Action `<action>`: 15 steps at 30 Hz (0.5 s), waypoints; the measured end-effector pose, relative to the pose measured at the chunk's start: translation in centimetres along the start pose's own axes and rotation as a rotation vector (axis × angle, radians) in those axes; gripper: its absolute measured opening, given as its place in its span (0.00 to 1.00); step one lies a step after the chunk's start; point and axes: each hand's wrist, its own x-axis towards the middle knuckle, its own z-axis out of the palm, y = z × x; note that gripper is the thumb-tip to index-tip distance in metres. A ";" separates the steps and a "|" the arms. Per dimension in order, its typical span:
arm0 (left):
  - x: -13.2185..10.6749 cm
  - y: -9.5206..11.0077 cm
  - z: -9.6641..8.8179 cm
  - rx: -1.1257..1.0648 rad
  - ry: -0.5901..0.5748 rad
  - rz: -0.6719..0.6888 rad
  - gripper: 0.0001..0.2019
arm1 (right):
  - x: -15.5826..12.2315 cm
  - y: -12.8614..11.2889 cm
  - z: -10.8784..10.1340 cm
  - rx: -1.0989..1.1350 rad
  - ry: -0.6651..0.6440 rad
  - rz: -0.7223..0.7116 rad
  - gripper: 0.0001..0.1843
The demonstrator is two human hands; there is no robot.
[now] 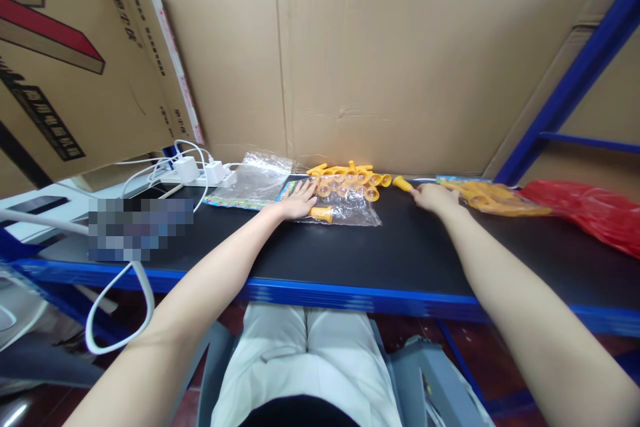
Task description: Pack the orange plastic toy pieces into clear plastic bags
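My left hand [299, 200] lies flat with fingers stretched out, pressing on a clear plastic bag [350, 215] with a coloured header. One yellow horn-shaped plastic piece [321, 214] shows at the bag, just right of the hand; whether it lies inside I cannot tell. Between the fingers of my right hand [434, 199] is the narrow end of another yellow horn-shaped piece [402, 183], its wide end pointing left. Behind the bag, partly under it, is a pile of similar yellow pieces [350, 175].
A filled bag of yellow pieces [493, 199] and a red plastic bag [580, 207] lie at the right. More clear bags [260, 180] lie left, near a power strip with white chargers [186, 169] and cables. Cardboard [400, 67] walls the back of the black tabletop [360, 257].
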 end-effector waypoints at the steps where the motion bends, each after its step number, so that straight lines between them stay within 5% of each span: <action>1: 0.0 0.0 0.0 0.000 0.001 -0.004 0.29 | -0.3 -0.4 -0.4 -0.020 -0.007 0.013 0.23; 6: 0.0 -0.1 0.0 0.020 -0.015 -0.008 0.29 | -1.2 -1.7 -1.3 0.005 -0.042 -0.096 0.27; 12: -0.4 0.2 -0.3 0.074 -0.054 -0.014 0.29 | -2.0 -2.6 -1.6 0.247 -0.271 -0.160 0.22; 15: -0.7 0.5 -0.5 0.125 -0.083 -0.021 0.29 | -2.3 -2.3 -2.3 0.168 -0.275 -0.171 0.24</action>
